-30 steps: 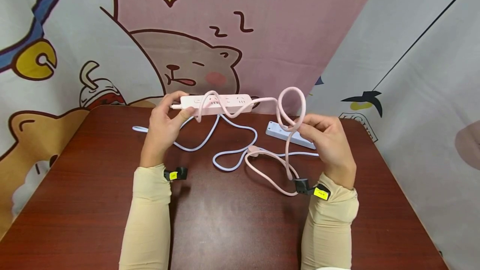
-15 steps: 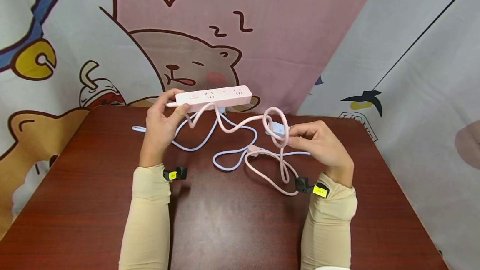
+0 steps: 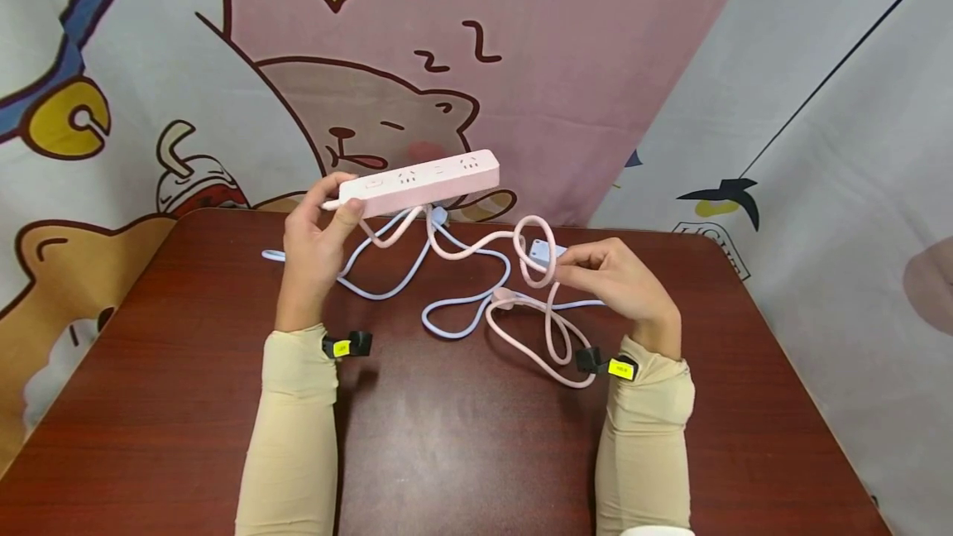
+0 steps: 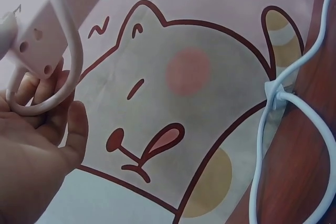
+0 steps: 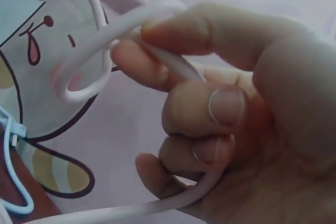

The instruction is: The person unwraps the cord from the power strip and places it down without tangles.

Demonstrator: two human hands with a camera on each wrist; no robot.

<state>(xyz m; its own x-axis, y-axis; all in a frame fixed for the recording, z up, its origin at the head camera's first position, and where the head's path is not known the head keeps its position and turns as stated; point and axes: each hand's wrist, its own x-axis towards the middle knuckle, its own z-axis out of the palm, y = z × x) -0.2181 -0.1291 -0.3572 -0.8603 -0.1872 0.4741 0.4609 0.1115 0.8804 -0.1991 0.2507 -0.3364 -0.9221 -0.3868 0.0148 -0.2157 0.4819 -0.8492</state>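
Note:
My left hand (image 3: 313,251) grips one end of a pink power strip (image 3: 420,182), holding it up above the far edge of the table with its right end tilted higher. The strip's pink cord (image 3: 465,253) leaves the held end, loops below the strip and runs right into a raised coil. My right hand (image 3: 618,279) pinches that coil between thumb and fingers. In the right wrist view the cord (image 5: 94,51) passes between thumb and forefinger, and its lower run lies across the curled fingers. From there the cord drops to the table, toward the pink plug (image 3: 503,298).
A light blue power strip (image 3: 542,252) lies at the back right, partly hidden by my right hand. Its blue cord (image 3: 380,297) winds over the dark red table (image 3: 447,420), with a blue plug (image 3: 439,216) near the back edge. A cartoon-printed curtain (image 3: 581,64) hangs behind.
The pink power strip has risen and tilted up at its right end, free of the cord that lay across its front. My right hand has moved left and slightly down with the coil.

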